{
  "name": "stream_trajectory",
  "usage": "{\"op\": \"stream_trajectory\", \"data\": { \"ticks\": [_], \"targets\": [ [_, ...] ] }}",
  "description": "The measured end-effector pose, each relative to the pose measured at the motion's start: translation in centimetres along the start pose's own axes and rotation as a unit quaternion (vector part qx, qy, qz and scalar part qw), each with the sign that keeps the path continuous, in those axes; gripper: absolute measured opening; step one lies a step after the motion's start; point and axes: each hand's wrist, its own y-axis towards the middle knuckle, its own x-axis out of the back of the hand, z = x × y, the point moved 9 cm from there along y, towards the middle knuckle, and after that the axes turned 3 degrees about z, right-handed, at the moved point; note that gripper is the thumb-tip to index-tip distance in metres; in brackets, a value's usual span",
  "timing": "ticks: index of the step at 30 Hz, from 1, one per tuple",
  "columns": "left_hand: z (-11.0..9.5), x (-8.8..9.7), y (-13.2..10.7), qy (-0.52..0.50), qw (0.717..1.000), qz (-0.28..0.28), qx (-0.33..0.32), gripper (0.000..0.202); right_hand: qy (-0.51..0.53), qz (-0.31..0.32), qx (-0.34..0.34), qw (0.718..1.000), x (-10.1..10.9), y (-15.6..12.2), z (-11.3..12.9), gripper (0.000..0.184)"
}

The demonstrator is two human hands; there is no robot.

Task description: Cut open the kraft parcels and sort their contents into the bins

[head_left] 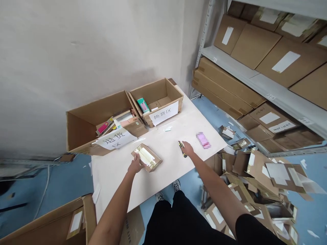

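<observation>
My left hand (135,165) grips the left end of a small cardboard box (149,158), which has a white label and shiny tape across its top. The box sits on the white table. My right hand (187,149) is closed around a yellow and black utility knife (182,147), held just over the tabletop to the right of the box. Whether its blade is out is too small to tell. A pink-purple item (203,140), blurred by pixels, lies on the table right of my right hand.
Two open cartons with handwritten signs, a larger carton (84,122) and a smaller carton (150,89), stand along the back of the table (168,170). Shelving (255,78) with boxes rises at right. Opened boxes (255,183) litter the floor; another carton (51,221) is lower left.
</observation>
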Motion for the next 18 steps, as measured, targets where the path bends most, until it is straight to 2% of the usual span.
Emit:
{"op": "stream_trajectory", "data": {
  "ticks": [2,5,7,9,11,12,15,17,18],
  "targets": [
    [-0.3,-0.1,-0.2,-0.018,1.0,0.012,-0.006,0.115,0.007,0.021,-0.064,0.998,-2.0,0.2,-2.0,0.06],
    [-0.8,0.0,-1.0,-0.028,0.999,0.021,0.003,0.118,0.022,0.018,-0.129,0.991,-4.9,0.0,-3.6,0.061],
    [-1.2,-0.1,-1.4,-0.032,0.999,0.034,0.006,0.119,0.042,0.015,-0.151,0.988,-6.4,0.0,-3.6,0.057],
    [-1.4,-0.3,-1.8,-0.042,0.998,0.047,0.017,0.117,0.062,0.04,-0.155,0.985,-7.8,0.1,-2.5,0.053],
    [-1.5,-0.5,-2.0,-0.058,0.997,0.049,0.02,0.116,0.086,0.064,-0.122,0.987,-8.4,0.1,0.6,0.051],
    [-1.6,-0.6,-2.1,-0.067,0.996,0.048,0.02,0.116,0.104,0.069,-0.087,0.988,-8.5,0.0,2.9,0.052],
    [-1.8,-0.8,-2.2,-0.089,0.995,0.036,0.017,0.118,0.145,0.053,0.089,0.984,-7.6,-1.4,12.6,0.06],
    [-1.9,-0.9,-2.3,-0.093,0.995,0.027,0.017,0.118,0.11,0.041,0.193,0.974,-7.2,-2.9,19.1,0.064],
    [-1.9,-1.0,-2.3,-0.093,0.995,0.021,0.017,0.118,0.082,0.045,0.218,0.971,-7.4,-3.4,21.7,0.064]
  ]
}}
